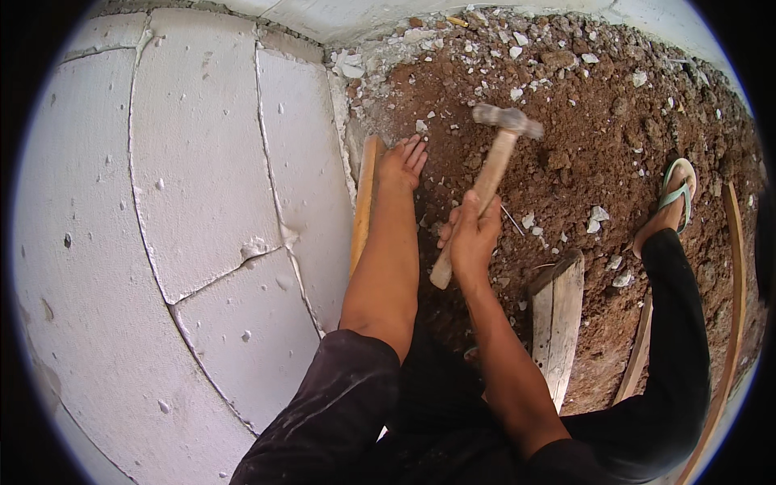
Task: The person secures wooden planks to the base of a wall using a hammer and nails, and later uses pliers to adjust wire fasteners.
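The hammer [495, 163] slanted up toward one o'clock, its worn wooden handle pale and smooth, its dull metal head knobbed at both ends. The right hand [475, 238] had its fingers wrapped around the lower handle, with the butt sticking out below. Near twelve o'clock the left hand [401, 166] lay beside the upper end of a straight, yellowish wooden strip [364, 206], fingers stretched out and uncurled over the soil [590, 145]. That soil was brown, crumbly and lumpy, strewn with angular white chips, and spread from twelve round to four o'clock. At nine o'clock stood a wall [206, 170] of large pale blocks, gritty and pitted, with rough, ridged joints. A weathered, cracked grey board [558, 319] lay toward four o'clock, and a green-strapped sandal [685, 190] was on a foot near three o'clock, with a long, thin wooden lath [737, 275] beyond it.

Motion blur softened the hammer head. The left forearm covered part of the strip, so whether the palm pressed against it could not be told; the left thumb was hard to make out. The dark clothing [347, 404] hid the board's lower end, and the lath ran out of view toward five o'clock.
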`<state>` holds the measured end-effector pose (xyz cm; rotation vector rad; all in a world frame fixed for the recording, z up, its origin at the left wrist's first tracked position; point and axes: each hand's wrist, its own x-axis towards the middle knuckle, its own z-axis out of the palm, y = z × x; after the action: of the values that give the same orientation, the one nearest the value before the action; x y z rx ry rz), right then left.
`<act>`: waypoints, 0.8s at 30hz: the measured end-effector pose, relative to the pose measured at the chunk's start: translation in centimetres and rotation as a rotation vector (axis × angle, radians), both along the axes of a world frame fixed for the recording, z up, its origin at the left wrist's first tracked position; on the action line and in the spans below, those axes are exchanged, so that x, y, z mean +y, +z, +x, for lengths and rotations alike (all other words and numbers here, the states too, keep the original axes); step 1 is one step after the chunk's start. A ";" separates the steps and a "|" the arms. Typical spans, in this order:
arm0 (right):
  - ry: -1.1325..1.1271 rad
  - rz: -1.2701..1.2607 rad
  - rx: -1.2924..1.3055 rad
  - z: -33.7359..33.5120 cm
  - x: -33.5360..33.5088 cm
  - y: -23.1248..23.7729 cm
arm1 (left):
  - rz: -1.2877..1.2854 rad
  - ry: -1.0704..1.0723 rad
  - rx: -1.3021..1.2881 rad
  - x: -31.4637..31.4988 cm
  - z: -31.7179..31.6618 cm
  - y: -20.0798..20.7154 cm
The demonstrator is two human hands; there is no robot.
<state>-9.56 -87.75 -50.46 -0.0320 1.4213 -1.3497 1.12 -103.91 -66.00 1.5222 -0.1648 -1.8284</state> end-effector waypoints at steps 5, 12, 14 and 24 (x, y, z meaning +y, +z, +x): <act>-0.264 0.017 0.116 2.3 0.0 -0.4 | 0.087 0.023 0.022 -0.6 -0.1 0.0; 0.123 0.077 -0.047 0.2 -0.1 -0.3 | 0.075 -0.019 0.231 -0.5 2.2 -0.8; -0.268 -0.018 0.025 1.3 0.1 0.7 | 0.097 -0.028 0.271 -0.7 1.8 0.3; 0.152 0.011 0.017 -0.1 -1.7 0.4 | -0.072 -0.372 -0.803 -3.5 4.3 10.3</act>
<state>-9.62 -89.41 -50.06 -0.1417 1.4114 -1.2183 5.42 -107.44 -55.67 2.2007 -0.9306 -1.3332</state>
